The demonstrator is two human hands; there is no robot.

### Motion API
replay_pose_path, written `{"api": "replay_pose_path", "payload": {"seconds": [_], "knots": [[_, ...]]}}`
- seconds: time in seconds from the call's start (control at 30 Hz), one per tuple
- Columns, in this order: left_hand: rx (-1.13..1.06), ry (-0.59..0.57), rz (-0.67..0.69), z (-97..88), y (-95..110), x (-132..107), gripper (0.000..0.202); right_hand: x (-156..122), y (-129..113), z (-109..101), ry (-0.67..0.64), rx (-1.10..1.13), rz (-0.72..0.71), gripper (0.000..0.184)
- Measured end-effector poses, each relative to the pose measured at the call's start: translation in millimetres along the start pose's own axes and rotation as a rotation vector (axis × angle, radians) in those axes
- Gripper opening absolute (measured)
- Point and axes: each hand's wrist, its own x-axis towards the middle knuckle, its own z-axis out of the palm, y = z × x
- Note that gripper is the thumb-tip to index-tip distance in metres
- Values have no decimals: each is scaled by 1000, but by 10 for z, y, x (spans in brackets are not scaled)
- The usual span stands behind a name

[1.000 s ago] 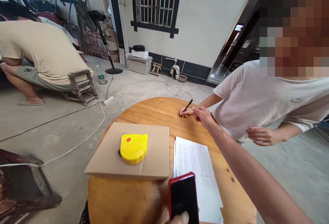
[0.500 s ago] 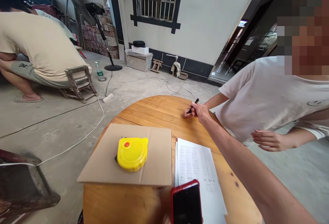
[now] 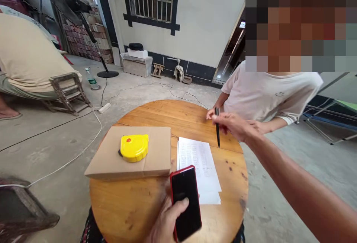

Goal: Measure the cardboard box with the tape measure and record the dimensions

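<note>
My left hand (image 3: 170, 215) is closed around a smartphone (image 3: 185, 198) in a red case, its thumb on the dark screen. Pinched in my right hand (image 3: 232, 124) is a black pen (image 3: 218, 131), tip pointing down, held above the right side of the round wooden table (image 3: 134, 209). Below and left of the pen lie sheets of paper (image 3: 196, 161) with rows of writing. Left of the papers, a yellow tape measure (image 3: 134, 148) with a red button rests on a flat cardboard box (image 3: 157, 150).
A person in a white shirt (image 3: 259, 94) stands across the table at the right, hands near its edge. Another person (image 3: 30, 53) sits on a low wooden chair (image 3: 69, 94) at the left. A floor fan (image 3: 89, 31), a bottle (image 3: 92, 79) and a power strip (image 3: 105, 108) with cords stand or lie on the floor.
My right hand has drawn the pen back from the other person's hand, and it now points down. My left hand has raised the phone further into view. The camera has turned right.
</note>
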Motion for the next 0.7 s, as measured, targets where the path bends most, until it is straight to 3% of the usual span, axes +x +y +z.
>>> {"api": "replay_pose_path", "payload": {"seconds": [0.1,0.23,0.33,0.47,0.63,0.7], "knots": [[-45,-28,-9,17,-68,49,45,-272,280,226,-203,-187,120,37],[-56,-35,8,43,-91,16,45,-279,619,708,-207,-334,215,44],[-60,-47,19,18,-48,-66,42,-159,665,927,-223,-423,246,48],[-93,0,-23,-32,-11,-157,38,23,424,788,-185,-494,185,49],[-164,16,-101,-22,-29,-217,36,151,-56,382,-36,-413,-17,21],[-169,5,-99,-24,-39,-231,36,112,-175,316,30,-378,-83,20]]}}
